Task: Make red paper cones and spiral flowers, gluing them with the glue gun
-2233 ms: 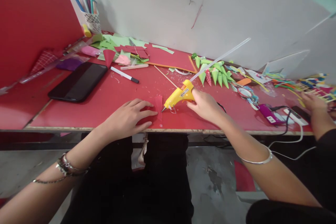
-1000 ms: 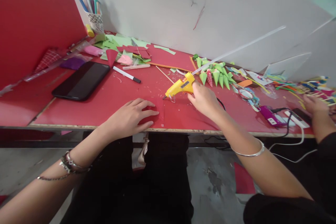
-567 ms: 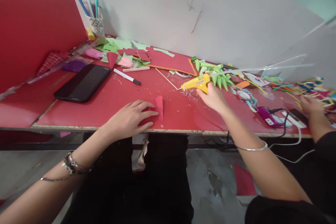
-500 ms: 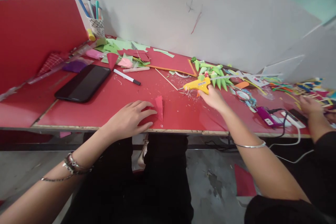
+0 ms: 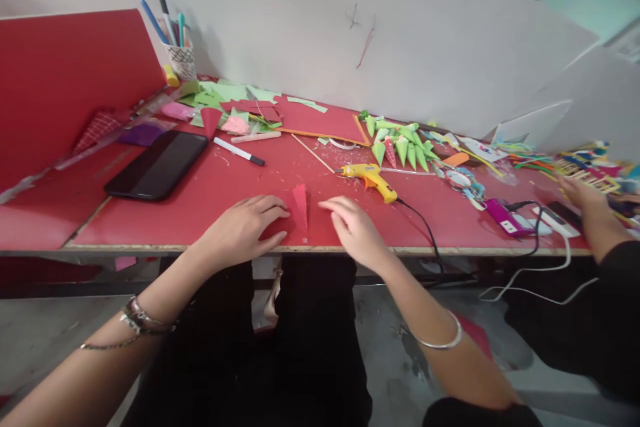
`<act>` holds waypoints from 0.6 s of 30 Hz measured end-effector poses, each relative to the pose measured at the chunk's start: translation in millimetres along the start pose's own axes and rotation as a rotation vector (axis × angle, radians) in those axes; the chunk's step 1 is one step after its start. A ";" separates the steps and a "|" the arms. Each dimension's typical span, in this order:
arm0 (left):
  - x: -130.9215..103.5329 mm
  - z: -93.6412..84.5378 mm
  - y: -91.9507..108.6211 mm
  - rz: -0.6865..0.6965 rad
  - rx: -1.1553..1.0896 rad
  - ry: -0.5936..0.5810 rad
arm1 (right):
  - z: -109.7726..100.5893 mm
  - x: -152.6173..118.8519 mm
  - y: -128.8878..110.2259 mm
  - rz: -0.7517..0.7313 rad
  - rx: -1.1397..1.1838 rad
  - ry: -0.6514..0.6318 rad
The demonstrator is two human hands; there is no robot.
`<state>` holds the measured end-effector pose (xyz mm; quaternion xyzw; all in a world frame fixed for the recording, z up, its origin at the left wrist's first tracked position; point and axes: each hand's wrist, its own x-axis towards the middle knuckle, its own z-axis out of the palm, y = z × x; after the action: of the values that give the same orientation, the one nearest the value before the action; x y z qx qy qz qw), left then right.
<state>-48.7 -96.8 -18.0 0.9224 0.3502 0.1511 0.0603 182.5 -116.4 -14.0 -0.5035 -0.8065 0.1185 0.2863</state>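
Observation:
A small folded red paper piece stands upright near the table's front edge. My left hand rests on the table just left of it, fingers apart and curved, with the fingertips close to the paper. On the other side, my right hand reaches toward the paper with fingers stretched out and nothing held. Behind that hand a yellow hot glue gun lies on its side, nozzle pointing left. A thin wooden stick ends near the nozzle.
A black phone, a marker and a red paper cone lie to the left. Several green paper cones sit at the back. A power strip and another person's hand are at the right.
My right hand has let go of the glue gun, leaving it on the table, and moved left and nearer to the red paper. My left hand stays beside the paper.

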 end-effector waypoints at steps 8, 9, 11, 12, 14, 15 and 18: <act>0.6 0.7 0.0 -0.006 -0.027 0.022 | 16.4 -5.0 -12.5 0.027 0.348 -0.064; 0.6 0.8 -0.2 -0.005 -0.027 0.022 | 16.0 -5.1 -11.9 0.053 0.407 -0.053; 0.9 1.0 -0.5 -0.002 -0.024 0.017 | 16.0 -5.9 -11.7 0.104 0.522 -0.036; 1.0 1.1 -0.5 -0.001 -0.022 0.014 | 16.3 -6.5 -11.9 0.124 0.561 -0.033; 1.1 1.3 -0.3 0.001 -0.020 0.010 | 16.5 -7.2 -13.0 0.148 0.583 -0.049; 1.0 1.5 -0.1 0.000 -0.018 0.009 | 16.3 -7.3 -13.7 0.156 0.574 -0.063; 0.6 1.9 0.2 -0.009 -0.012 0.005 | 14.3 -6.8 -16.1 0.170 0.527 -0.107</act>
<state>-47.5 -96.6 -19.6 0.9201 0.3535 0.1555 0.0656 164.4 -128.5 -20.2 -0.4705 -0.7166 0.3743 0.3536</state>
